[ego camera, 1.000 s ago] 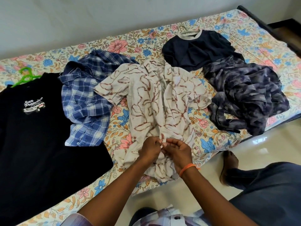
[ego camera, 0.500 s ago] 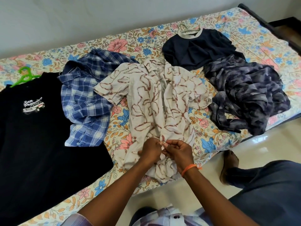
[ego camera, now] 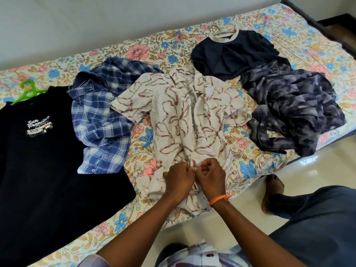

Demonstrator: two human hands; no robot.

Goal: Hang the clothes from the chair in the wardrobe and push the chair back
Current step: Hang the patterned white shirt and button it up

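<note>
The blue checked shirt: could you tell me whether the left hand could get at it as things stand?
Probably yes: the blue checked shirt lies uncovered on the bed just left of the left hand, though that hand is pinching the cream shirt.

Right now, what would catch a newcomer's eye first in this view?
Both hands, left hand and right hand, pinch the front of the cream patterned shirt spread mid-bed on the floral bedsheet. Left of it lie a blue plaid shirt and a black San Francisco T-shirt on a green hanger.
</note>
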